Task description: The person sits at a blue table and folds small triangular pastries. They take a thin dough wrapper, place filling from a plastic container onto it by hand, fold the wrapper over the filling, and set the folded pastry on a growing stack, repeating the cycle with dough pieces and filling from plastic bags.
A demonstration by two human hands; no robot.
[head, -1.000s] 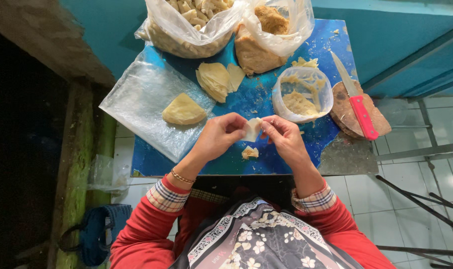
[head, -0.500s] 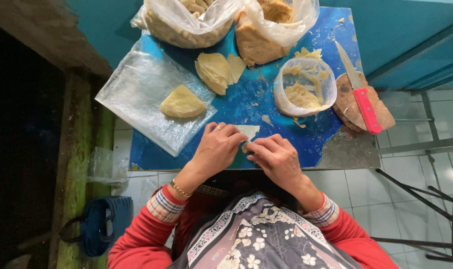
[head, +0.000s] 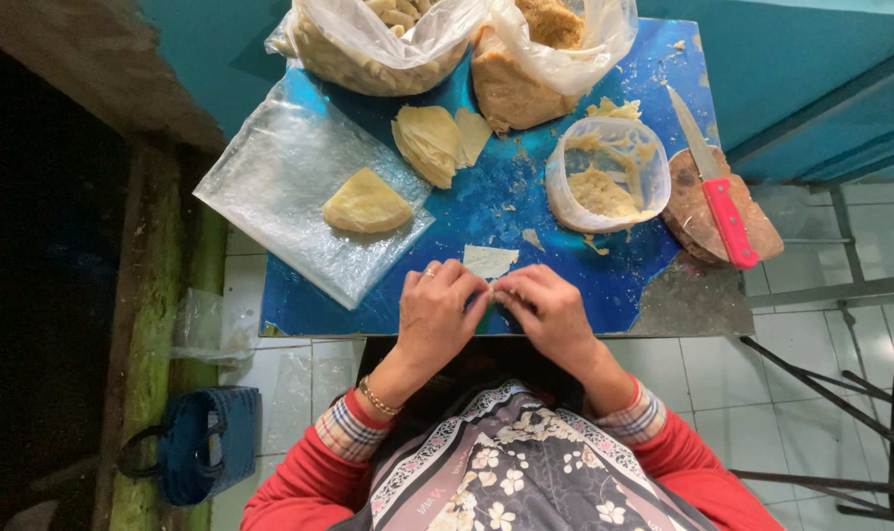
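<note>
1. The thin pale wrapper square (head: 489, 261) lies flat on the blue counter (head: 604, 285), just beyond my fingertips and touching neither palm as far as I can see.
2. My left hand (head: 439, 313) and right hand (head: 545, 310) are brought together at the near edge of the counter, fingers curled inward and meeting tip to tip. They seem pinched on something small between them, but the fingers hide it, so I cannot tell what, if anything, is held.
3. I judge this to be folding or sealing work. To do it well I would keep the pinch light and even, with both thumbs working from the middle outward, so a thin sheet does not tear.
4. The clear tub of crumbly filling (head: 604, 177) stands well to the right of the wrapper. I would take small portions so nothing squeezes out at the seam.
5. The stack of spare wrappers (head: 429, 143) lies further back, and one finished folded piece (head: 365, 203) rests on the clear plastic sheet (head: 270, 211) to the left, well apart from my hands.
6. The pink-handled knife (head: 717, 197) lies on a round wooden block (head: 688, 221) at the far right. I would keep my sleeve away from it.
</note>
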